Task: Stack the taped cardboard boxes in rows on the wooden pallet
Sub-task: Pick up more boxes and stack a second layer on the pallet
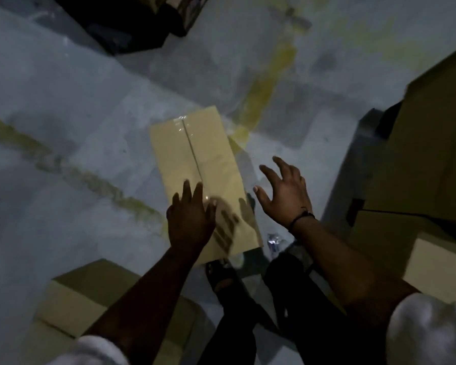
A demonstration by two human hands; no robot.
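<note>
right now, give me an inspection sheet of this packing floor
surface: grey concrete floor with worn yellow lines
job's things: one taped cardboard box lying flat on the floor; stacked boxes at the right; another box lower left; no pallet seen
clutter: crumpled clear plastic by the feet
grippers: left hand open over the taped box's near end, contact unclear; right hand open, fingers spread, beside the box, holding nothing
cables: nothing seen
surroundings: dark objects at the top, too dim to identify
</note>
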